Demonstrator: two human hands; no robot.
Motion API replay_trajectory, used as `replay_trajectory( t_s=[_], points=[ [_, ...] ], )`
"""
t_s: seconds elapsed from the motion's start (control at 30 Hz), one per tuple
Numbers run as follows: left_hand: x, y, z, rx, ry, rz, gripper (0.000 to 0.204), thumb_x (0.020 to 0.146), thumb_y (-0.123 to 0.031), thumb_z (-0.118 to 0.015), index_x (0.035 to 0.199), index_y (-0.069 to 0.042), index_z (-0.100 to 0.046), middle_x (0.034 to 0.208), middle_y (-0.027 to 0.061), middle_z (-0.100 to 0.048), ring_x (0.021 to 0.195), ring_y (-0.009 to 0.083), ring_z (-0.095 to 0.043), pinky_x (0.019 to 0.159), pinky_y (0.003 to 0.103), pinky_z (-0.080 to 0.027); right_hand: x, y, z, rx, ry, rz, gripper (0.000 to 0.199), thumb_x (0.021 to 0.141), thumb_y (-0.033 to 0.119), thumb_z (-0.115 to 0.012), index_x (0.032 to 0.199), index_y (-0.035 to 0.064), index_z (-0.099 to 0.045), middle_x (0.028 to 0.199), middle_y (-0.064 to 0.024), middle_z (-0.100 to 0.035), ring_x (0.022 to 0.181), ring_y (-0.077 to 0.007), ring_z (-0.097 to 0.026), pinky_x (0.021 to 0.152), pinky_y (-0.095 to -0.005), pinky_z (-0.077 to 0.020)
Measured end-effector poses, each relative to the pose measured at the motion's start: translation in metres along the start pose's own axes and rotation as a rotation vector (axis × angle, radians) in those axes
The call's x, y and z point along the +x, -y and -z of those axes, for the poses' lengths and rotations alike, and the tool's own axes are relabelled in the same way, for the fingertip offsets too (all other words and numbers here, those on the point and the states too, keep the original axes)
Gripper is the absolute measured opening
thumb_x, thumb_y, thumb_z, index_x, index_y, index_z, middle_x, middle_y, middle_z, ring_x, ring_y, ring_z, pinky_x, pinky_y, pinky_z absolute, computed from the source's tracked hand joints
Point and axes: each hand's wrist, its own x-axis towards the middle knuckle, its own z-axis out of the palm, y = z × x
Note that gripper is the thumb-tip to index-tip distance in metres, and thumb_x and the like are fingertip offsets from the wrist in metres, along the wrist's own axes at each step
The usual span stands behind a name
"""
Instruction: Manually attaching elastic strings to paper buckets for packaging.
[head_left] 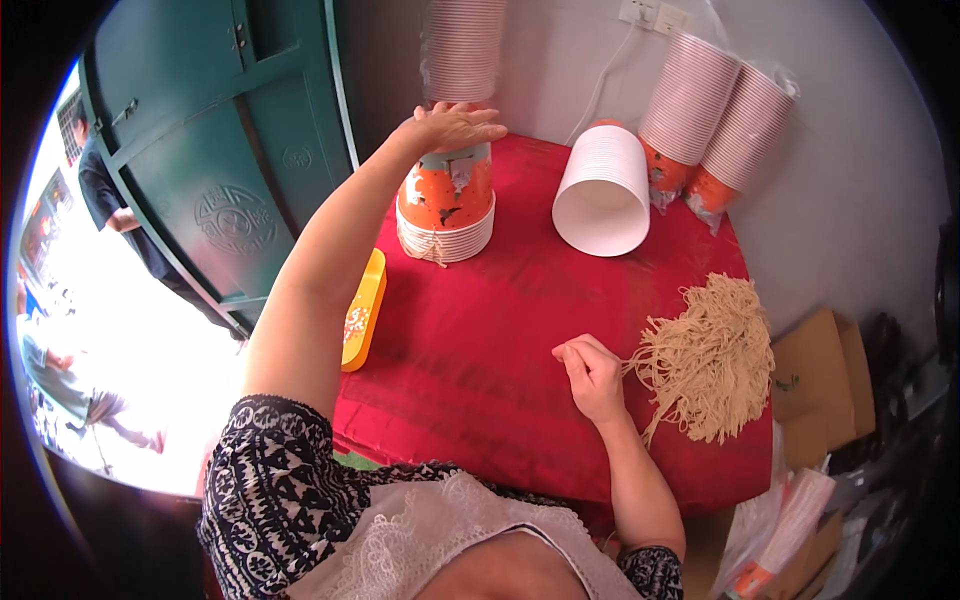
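While the stack point(446, 203) stands upright beneath our flattened, empty left grip point(450, 130), the strings point(712, 362) lie just right of our curled right grip point(592, 378), contents hidden.

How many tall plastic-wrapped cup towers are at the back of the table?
3: one tower beyond the left hand; another tower and its neighbour at back right.
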Motion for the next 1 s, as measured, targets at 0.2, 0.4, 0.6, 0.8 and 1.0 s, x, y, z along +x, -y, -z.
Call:
replay_trajectory(
  t_s=[0.2, 0.4, 0.6, 0.8, 1.0],
  points=[
    [-0.027, 0.000, 0.006, 0.184, -0.784, -0.221, 0.042, 0.091, -0.042, -0.056, 0.115, -0.008, -0.063, 0.129, 0.0189, -0.053, 0.124, 0.0394, -0.045, 0.103, 0.058, -0.032, 0.007, -0.003, 0.009, -0.036, -0.061, -0.099, 0.014, 0.091, 0.006, -0.059, 0.100, -0.0036, -0.063, 0.086, -0.0096, -0.063, 0.074, -0.0159, -0.061, 0.068, -0.0293, -0.0502],
    [-0.063, -0.103, -0.013, -0.409, -0.720, -0.411, 0.019, 0.086, -0.019, -0.063, 0.085, -0.001, -0.062, 0.092, 0.0191, -0.063, 0.082, 0.0396, -0.062, 0.074, 0.049, -0.051, 0.036, -0.039, 0.054, -0.304, -0.256, -0.083, 0.010, 0.084, 0.003, -0.064, 0.092, -0.0010, -0.060, 0.086, -0.0127, -0.063, 0.072, -0.0200, -0.062, 0.067, -0.0329, -0.0504],
    [-0.024, -0.109, -0.123, -0.849, -0.126, 0.183, 0.027, 0.075, -0.022, -0.076, 0.084, 0.001, -0.066, 0.087, 0.0213, -0.069, 0.085, 0.0325, -0.068, 0.077, 0.042, -0.053, 0.094, -0.094, 0.052, -0.412, -0.388, -0.103, 0.018, 0.083, 0.002, -0.065, 0.097, -0.0015, -0.055, 0.092, -0.0168, -0.060, 0.080, -0.0306, -0.063, 0.073, -0.0402, -0.0509],
    [-0.007, -0.142, -0.168, -0.987, -0.407, 0.322, 0.033, 0.072, -0.018, -0.080, 0.091, 0.000, -0.059, 0.089, 0.0167, -0.066, 0.088, 0.0313, -0.065, 0.079, 0.041, -0.050, 0.129, -0.134, 0.048, -0.330, -0.512, -0.178, 0.025, 0.084, 0.008, -0.068, 0.100, -0.0005, -0.051, 0.098, -0.0173, -0.056, 0.082, -0.0287, -0.061, 0.074, -0.0413, -0.0495],
    [-0.005, -0.145, -0.190, -0.996, -0.604, 0.352, 0.022, 0.075, -0.014, -0.075, 0.081, 0.000, -0.059, 0.080, 0.0176, -0.065, 0.082, 0.0346, -0.064, 0.076, 0.044, -0.049, 0.144, -0.145, 0.048, -0.480, -0.593, -0.060, 0.022, 0.085, 0.012, -0.069, 0.088, 0.0026, -0.048, 0.084, -0.0148, -0.056, 0.079, -0.0359, -0.058, 0.070, -0.0453, -0.0466]
  ],
)
